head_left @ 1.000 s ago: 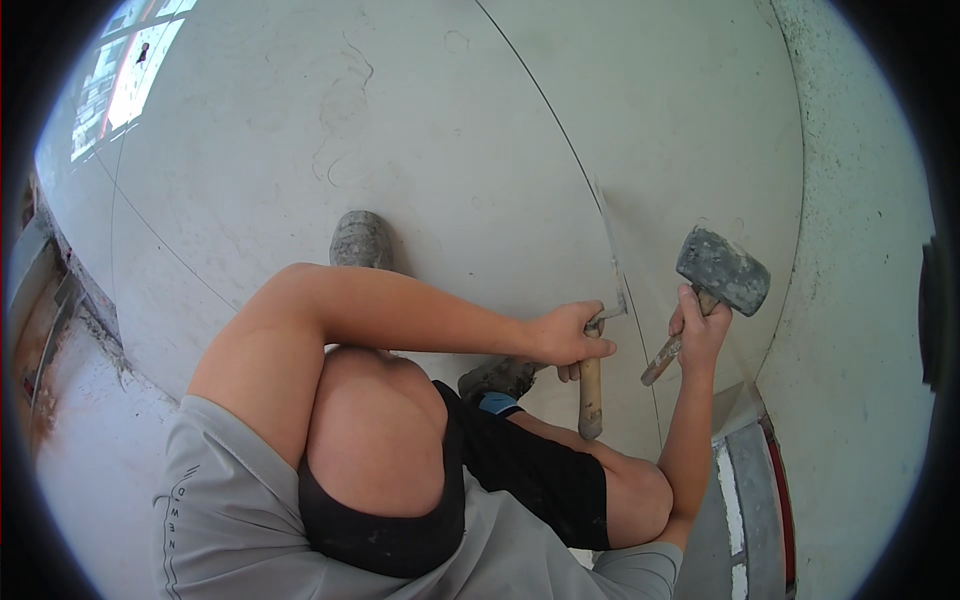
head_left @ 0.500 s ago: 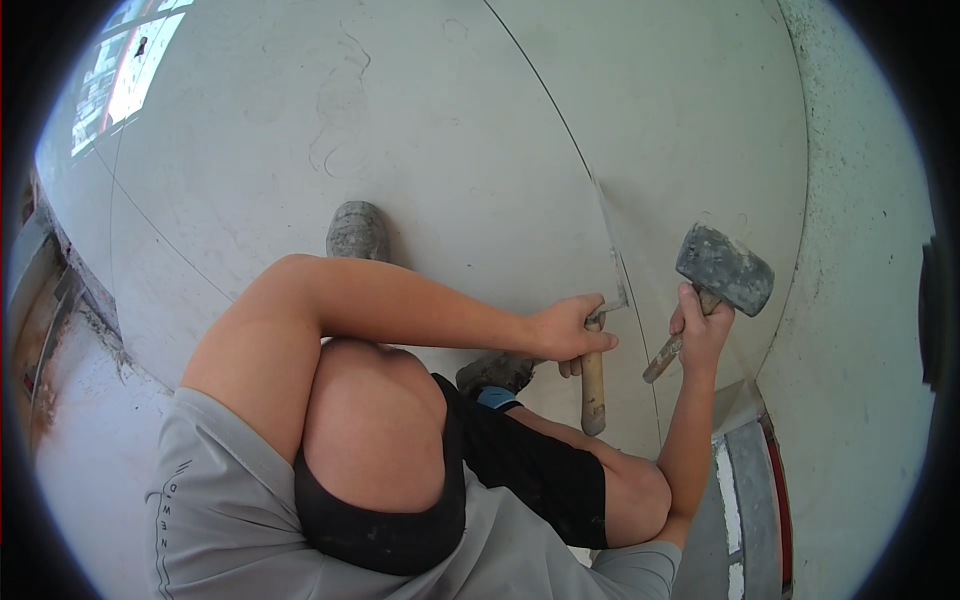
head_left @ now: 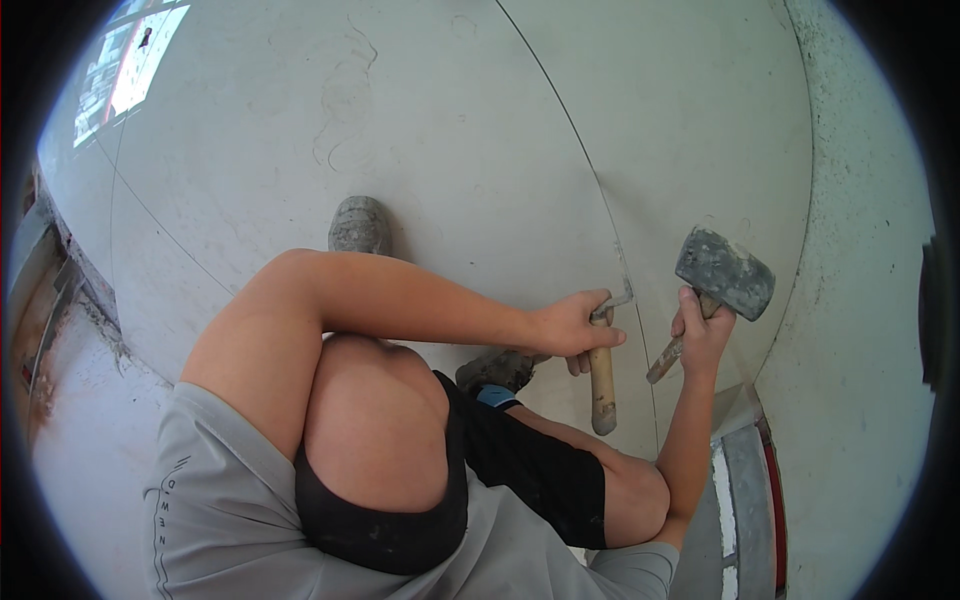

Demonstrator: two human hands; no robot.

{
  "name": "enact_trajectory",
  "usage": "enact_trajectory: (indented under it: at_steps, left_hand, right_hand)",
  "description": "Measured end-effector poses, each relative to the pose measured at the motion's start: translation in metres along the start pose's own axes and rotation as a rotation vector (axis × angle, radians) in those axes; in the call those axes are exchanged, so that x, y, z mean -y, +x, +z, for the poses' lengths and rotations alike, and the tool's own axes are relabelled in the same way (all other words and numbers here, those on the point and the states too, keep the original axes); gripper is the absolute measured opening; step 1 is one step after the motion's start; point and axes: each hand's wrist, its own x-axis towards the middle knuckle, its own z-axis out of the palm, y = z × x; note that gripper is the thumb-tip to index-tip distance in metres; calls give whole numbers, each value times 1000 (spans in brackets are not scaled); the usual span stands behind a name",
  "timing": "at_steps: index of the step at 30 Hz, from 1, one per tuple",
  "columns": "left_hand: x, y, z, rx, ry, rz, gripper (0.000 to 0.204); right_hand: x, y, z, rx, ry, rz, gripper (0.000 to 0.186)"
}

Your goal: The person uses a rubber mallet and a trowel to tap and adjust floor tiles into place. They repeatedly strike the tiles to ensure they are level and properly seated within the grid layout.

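My left hand [head_left: 575, 325] is closed round a trowel [head_left: 602, 392] near the neck. Its wooden handle points toward me; its thin blade shows nearly edge-on, close to the dark joint [head_left: 577, 130] between large pale floor tiles. I cannot tell whether the blade touches the floor. To the right, my right hand [head_left: 703, 335] grips a rubber mallet [head_left: 727, 272] high on its wooden shaft, just below the head. The mallet's dark block head is smeared with pale dust, and it appears held above the tile.
My dusty shoe [head_left: 360, 226] stands on the tile [head_left: 450, 140] ahead, and my other shoe [head_left: 495, 372] is under my left forearm. A rough, speckled strip runs along the tile's right edge. Window light reflects at the upper left. Grey and red framing [head_left: 765, 500] shows at lower right.
The trowel has shifted slightly right and its blade has turned, so less of its face shows. The mallet has hardly moved.
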Motion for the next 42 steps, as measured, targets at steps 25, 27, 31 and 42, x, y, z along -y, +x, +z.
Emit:
enact_trajectory:
  at_steps: [25,27,31,42]
  left_hand:
    - [1,-2,-3,-16,33,22,38]
    - [2,-1,-3,-7,34,27,38]
    - [1,-2,-2,-2,39,30,38]
    - [2,-1,-4,-15,47,22,38]
  right_hand:
    - [-20,-62,-85,560,-1149,-101,58]
    - [-13,-62,-77,580,-1140,-42,57]
    - [-41,-64,-71,379,-857,-320,56]
    - [-87,-77,-100,420,-971,-496,52]
